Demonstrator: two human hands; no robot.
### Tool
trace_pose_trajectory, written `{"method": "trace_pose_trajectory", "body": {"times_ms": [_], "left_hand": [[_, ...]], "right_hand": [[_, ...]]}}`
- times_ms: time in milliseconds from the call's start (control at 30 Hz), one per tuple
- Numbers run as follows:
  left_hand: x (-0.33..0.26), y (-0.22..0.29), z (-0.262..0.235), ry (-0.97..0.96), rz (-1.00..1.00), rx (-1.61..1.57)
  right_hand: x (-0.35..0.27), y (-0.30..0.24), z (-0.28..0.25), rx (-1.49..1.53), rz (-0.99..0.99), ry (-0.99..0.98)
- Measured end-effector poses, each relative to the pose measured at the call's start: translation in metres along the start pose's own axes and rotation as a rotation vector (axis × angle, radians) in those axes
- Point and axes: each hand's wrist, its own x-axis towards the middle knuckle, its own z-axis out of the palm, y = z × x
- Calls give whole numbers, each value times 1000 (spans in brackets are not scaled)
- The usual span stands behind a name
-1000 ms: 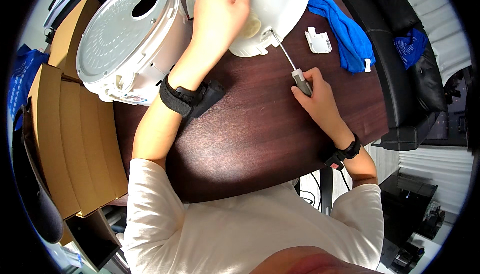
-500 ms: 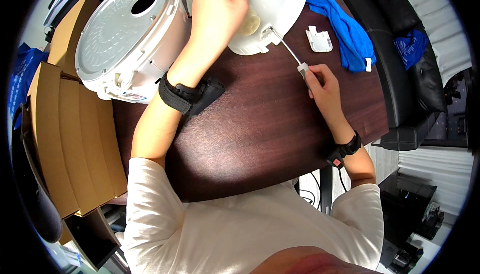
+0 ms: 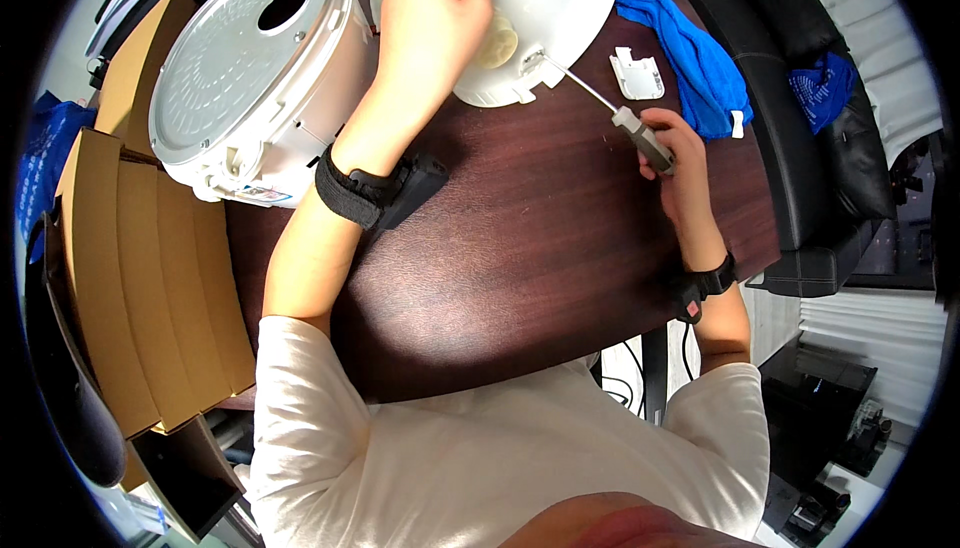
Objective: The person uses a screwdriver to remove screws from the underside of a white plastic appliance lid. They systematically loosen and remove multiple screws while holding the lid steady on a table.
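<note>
My left hand (image 3: 430, 28) is closed on the upper left edge of a white curved plastic cover (image 3: 565, 8), which is tilted with its inner side towards me. A round, pale translucent piece (image 3: 497, 43) sits on that inner side, near my left fingers. In my right hand (image 3: 684, 163) is a screwdriver (image 3: 630, 120) with a grey handle; my fingers wrap loosely round the handle. Its tip meets a small fitting near the cover's lower edge. Right of the cover, a small white plastic part (image 3: 638, 76) lies on the table.
A round white appliance body (image 3: 235, 68) with a grey, holed base stands at the far left, beside my left forearm. Brown cardboard boxes (image 3: 165, 288) border the table's left side. A blue cloth (image 3: 690, 58) lies at the far right of the dark wooden table (image 3: 500, 258), near a black sofa (image 3: 800, 168).
My right hand has shifted right and its grip on the screwdriver has changed, showing more of the handle. The tip stays at the same fitting. My left hand has barely moved.
</note>
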Motion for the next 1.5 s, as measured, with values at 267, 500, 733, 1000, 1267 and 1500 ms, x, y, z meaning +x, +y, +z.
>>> {"method": "trace_pose_trajectory", "body": {"times_ms": [267,500,733,1000,1267,1500], "left_hand": [[0,0,0,1,9,26],[0,-2,1,26,1,34],[0,-1,1,16,-15,28],[0,-4,2,52,34,61],[0,-1,0,36,37,79],[-1,-2,1,37,60,60]], "right_hand": [[-6,1,21,0,-130,291],[-6,1,3,-179,-41,227],[-3,6,8,-223,-246,290],[-6,2,7,-393,-334,207],[-5,11,2,-817,-517,247],[-11,0,15,-604,-237,147]]}}
